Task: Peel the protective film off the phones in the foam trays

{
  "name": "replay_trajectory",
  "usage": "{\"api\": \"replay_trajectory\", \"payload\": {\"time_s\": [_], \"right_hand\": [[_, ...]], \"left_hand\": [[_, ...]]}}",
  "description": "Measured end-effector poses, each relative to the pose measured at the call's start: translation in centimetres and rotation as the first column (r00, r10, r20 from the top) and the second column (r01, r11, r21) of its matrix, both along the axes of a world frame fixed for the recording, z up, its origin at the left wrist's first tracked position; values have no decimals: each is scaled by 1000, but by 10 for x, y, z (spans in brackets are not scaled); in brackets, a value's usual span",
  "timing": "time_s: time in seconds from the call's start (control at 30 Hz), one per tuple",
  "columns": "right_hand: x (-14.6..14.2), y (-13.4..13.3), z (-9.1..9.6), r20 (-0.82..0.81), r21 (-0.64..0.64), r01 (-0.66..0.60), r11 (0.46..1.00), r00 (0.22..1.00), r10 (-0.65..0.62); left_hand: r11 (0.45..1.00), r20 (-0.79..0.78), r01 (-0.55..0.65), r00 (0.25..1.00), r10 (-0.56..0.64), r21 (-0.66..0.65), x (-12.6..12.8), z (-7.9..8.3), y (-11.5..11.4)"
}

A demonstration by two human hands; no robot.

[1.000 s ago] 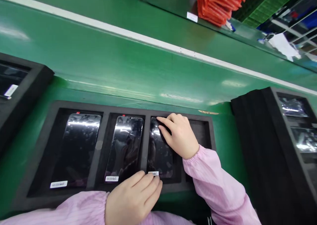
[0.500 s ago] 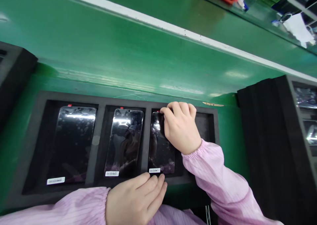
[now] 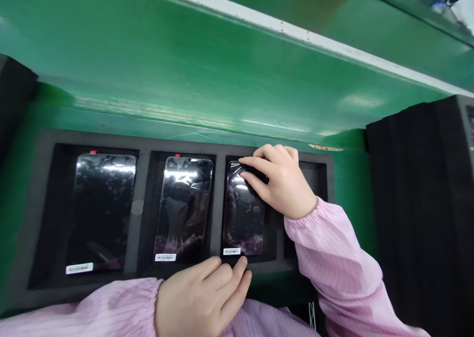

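Observation:
A black foam tray (image 3: 148, 142) lies in front of me with several slots. Glossy black phone screens fill three of them: the first screen (image 3: 101, 203), the second screen (image 3: 184, 203) and the third screen (image 3: 242, 223), each with a white barcode label at its near end. My right hand (image 3: 285, 184) is at the far end of the third screen, thumb and fingers closed on its top edge. My left hand (image 3: 202, 297) rests on the tray's near rim, its fingers lying flat and reaching the third screen's bottom edge. The rightmost slot (image 3: 318, 174) holds no screen.
A green conveyor belt (image 3: 185, 65) with a white stripe (image 3: 296, 30) runs behind the tray. A tall stack of black foam trays (image 3: 414, 203) stands at the right. Another black foam block (image 3: 11, 95) sits at the left edge.
The view has dropped, so the shelf items at the top have left the picture. My right hand has shifted on the third screen's top end, fingers now pinching it. My left hand has hardly moved.

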State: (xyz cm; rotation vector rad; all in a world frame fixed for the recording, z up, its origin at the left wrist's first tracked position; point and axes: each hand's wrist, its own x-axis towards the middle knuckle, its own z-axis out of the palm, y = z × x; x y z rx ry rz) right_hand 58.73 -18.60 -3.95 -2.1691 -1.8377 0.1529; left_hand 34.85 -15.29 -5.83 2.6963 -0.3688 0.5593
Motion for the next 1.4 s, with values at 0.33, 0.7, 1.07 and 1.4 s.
{"api": "replay_trajectory", "payload": {"time_s": [0.33,0.7,1.07,1.4], "right_hand": [[20,-10,14,-351,99,-96,990,928,125],[29,-16,21,-374,49,-10,999,927,28],[30,-16,22,-387,36,-6,999,922,20],[11,-20,26,-236,79,-143,987,959,158]], "left_hand": [[1000,-22,-14,1000,14,7,-1,0,1],[997,30,74,997,-74,10,-4,0,-1],[996,73,63,996,-58,-59,-3,5,-1],[958,12,-286,958,286,-15,7,8,-2]]}}
